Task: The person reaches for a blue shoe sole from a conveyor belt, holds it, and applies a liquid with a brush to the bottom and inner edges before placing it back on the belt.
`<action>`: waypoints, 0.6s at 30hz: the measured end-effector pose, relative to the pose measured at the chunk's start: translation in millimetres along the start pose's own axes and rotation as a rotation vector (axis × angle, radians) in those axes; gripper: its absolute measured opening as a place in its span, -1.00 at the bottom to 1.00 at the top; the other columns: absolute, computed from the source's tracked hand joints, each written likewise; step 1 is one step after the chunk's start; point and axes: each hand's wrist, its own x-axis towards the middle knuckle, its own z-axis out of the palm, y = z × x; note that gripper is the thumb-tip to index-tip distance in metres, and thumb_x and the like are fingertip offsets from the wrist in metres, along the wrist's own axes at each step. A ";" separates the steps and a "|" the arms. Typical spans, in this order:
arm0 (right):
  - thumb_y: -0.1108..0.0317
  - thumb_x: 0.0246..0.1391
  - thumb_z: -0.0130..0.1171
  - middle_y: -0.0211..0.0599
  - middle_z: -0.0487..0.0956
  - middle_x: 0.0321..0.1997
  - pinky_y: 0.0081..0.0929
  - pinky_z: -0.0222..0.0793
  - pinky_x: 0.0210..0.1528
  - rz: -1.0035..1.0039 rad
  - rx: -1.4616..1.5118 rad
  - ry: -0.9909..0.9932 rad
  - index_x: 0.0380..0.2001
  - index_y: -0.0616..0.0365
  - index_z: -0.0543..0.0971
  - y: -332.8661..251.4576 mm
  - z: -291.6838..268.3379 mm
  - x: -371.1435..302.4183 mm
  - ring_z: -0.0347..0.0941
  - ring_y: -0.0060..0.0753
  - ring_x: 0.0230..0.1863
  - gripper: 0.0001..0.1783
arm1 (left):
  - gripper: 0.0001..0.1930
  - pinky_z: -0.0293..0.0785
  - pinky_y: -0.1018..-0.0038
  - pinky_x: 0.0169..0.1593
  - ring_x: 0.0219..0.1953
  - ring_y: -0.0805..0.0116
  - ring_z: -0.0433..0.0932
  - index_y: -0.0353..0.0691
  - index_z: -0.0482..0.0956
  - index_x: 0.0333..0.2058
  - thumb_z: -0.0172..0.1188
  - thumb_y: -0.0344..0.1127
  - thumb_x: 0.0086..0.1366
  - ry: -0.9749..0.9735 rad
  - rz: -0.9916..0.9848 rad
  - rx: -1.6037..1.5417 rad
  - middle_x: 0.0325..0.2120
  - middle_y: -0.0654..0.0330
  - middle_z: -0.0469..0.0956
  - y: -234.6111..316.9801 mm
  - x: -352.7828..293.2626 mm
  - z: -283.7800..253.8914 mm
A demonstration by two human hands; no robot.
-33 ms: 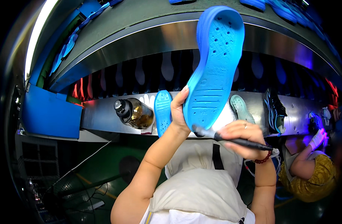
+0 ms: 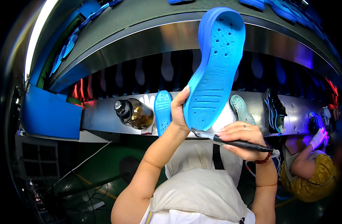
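Observation:
My left hand [image 2: 179, 110] grips a bright blue shoe sole [image 2: 214, 80] by its lower left edge, thumb over the rim. The sole is raised in front of me, its hollow inner face with small holes and ridges turned toward me. In my right hand [image 2: 245, 136] is a brush [image 2: 249, 145] with a black handle and a pale neck, held like a pen. Its dark tip is at the sole's lower end; whether it touches is hard to tell. A second blue sole [image 2: 163, 112] lies on the metal ledge beside my left hand.
On the metal ledge [image 2: 98, 115] stand an amber bottle [image 2: 139, 114] with a black cap, a pale green sole [image 2: 242, 110] and a black shoe [image 2: 274, 112]. A conveyor belt [image 2: 141, 20] carrying blue soles runs beyond. At right, a co-worker [image 2: 309, 175] handles something under purple light.
The brush and my right hand have shifted slightly, and the brush tip shows sharper at the sole's lower end. The sole has moved a touch to the right.

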 end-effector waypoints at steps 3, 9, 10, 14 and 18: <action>0.57 -0.30 0.24 -0.17 0.57 -0.34 -0.43 0.39 -0.15 -0.006 0.006 0.130 -0.43 0.26 0.55 6.2 0.7 1.5 0.50 -0.25 -0.22 -0.78 | -0.48 0.36 0.23 0.03 -0.08 0.09 0.45 -0.40 0.26 0.03 -0.09 -0.12 0.20 -0.015 -0.084 -0.039 -0.09 -0.10 0.41 4.9 5.9 2.0; 0.50 -0.27 0.27 -0.24 0.58 -0.31 -0.46 0.40 -0.22 -0.087 -0.009 -0.133 -0.39 0.19 0.57 -14.5 7.4 3.7 0.50 -0.30 -0.23 -0.76 | -0.51 0.36 0.18 0.01 -0.14 0.05 0.49 -0.40 0.38 -0.06 -0.10 -0.08 0.21 0.132 -0.433 -0.111 -0.13 -0.11 0.44 20.1 17.3 0.5; 0.51 -0.26 0.27 -0.22 0.58 -0.29 -0.47 0.41 -0.22 -0.095 -0.011 -0.071 -0.39 0.19 0.57 -11.0 0.9 3.7 0.51 -0.31 -0.23 -0.76 | -0.52 0.36 0.20 0.00 -0.15 0.06 0.49 -0.39 0.38 -0.06 -0.08 -0.09 0.20 0.166 -0.474 0.022 -0.14 -0.11 0.44 21.8 16.4 7.1; 0.54 -0.19 0.20 -0.24 0.58 -0.25 -0.48 0.43 -0.23 0.097 -0.033 -0.178 -0.36 0.12 0.58 10.1 -3.8 -3.8 0.54 -0.33 -0.28 -0.77 | -0.48 0.37 0.34 -0.06 -0.12 0.15 0.44 -0.37 0.35 -0.01 0.06 -0.10 0.14 0.157 -0.718 0.418 -0.13 -0.08 0.42 20.4 20.2 19.6; 0.57 -0.21 0.21 -0.26 0.58 -0.25 -0.50 0.42 -0.14 0.063 0.041 -0.258 -0.34 0.11 0.58 -3.2 -13.5 -0.9 0.53 -0.30 -0.22 -0.74 | -0.38 0.36 0.31 -0.04 -0.06 0.11 0.39 -0.33 0.28 0.05 0.10 -0.04 0.10 0.214 -0.842 0.651 -0.05 -0.12 0.34 21.0 10.7 30.0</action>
